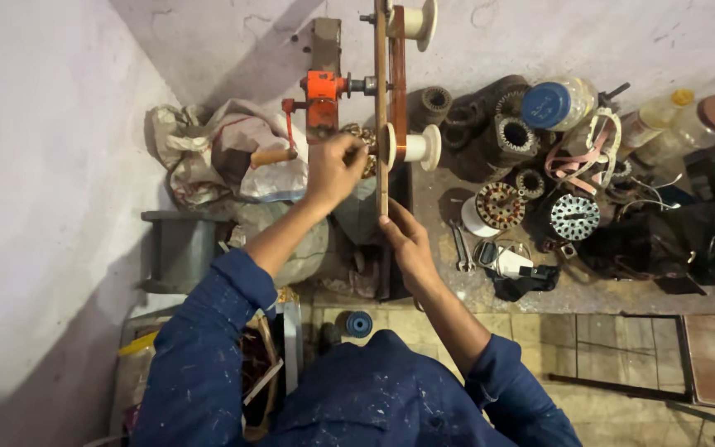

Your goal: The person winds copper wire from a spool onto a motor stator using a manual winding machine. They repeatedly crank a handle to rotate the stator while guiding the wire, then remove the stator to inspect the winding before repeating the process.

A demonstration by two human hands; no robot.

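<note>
A long wooden bar (381,99) is mounted on an orange hand-crank winding machine (322,98), with white spools (417,146) at its middle and top end. My left hand (334,170) reaches up to the machine's hub beside the lower spool, fingers pinched together on something small I cannot make out. My right hand (403,236) holds the bar's lower end between thumb and fingers. The crank's wooden handle (273,155) hangs to the left, untouched. Blue paint-flecked sleeves cover both arms.
Several motor stators (500,205) and wound coils lie on the bench (606,290) at right, with a blue-lidded jar (553,103), plastic bottles (688,120), a wrench (459,247) and black bags. Crumpled sacks (225,149) sit left. A blue spool (358,323) is below.
</note>
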